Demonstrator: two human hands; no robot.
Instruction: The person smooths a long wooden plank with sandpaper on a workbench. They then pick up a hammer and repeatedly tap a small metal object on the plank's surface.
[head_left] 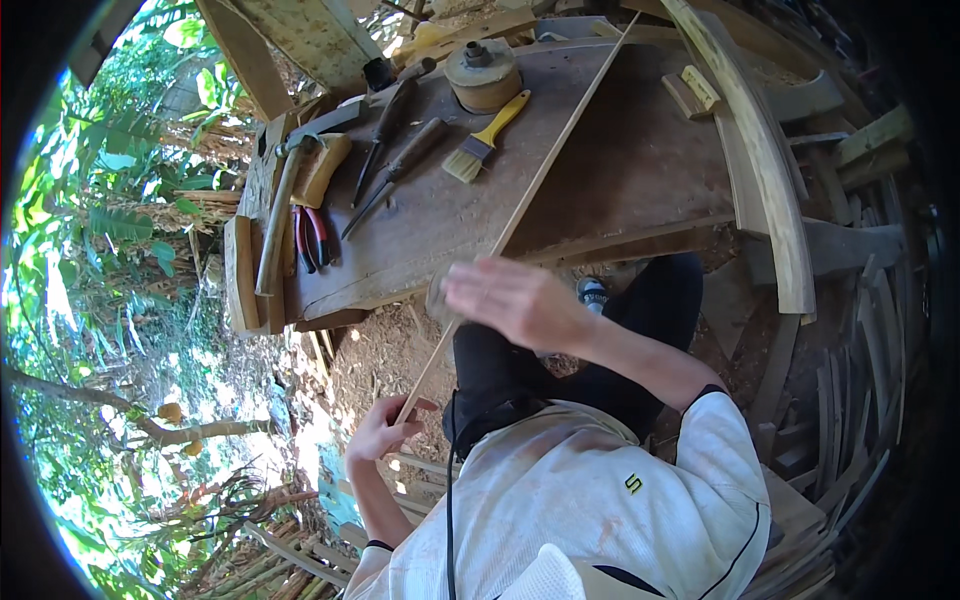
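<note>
Pinching the strip (pixel 547 167) at its near end, that's my left grip (pixel 382 430), thumb and fingers closed around the thin wood with scarcely any gap! And here's my right grip (pixel 525 305), farther up that same strip, blurred, fingers reaching out together across the top. Something greyish, call it a pad (pixel 437 299), pokes out past those fingertips, against the strip; what it is exactly, I can't tell, nor how tightly this grip is closed on it.

The strip itself slants up from my lap, over the near edge of the table (pixel 440 225) and away to the far side, its near end out in the air beyond the tabletop.

Look left of the strip: the brush (pixel 482 145) lies nearest, yellow handle, pale bristles, and just beyond it stands a round block (pixel 483 88) with a dark nub on top. Farther left of the strip, two long tools lie side by side with dark handles; then come the pliers (pixel 303 243), red-handled, and the hammer (pixel 281 210), farther left again. Over to the strip's right, well apart from it, a curved pole (pixel 757 140) overhangs the table's near edge!
</note>
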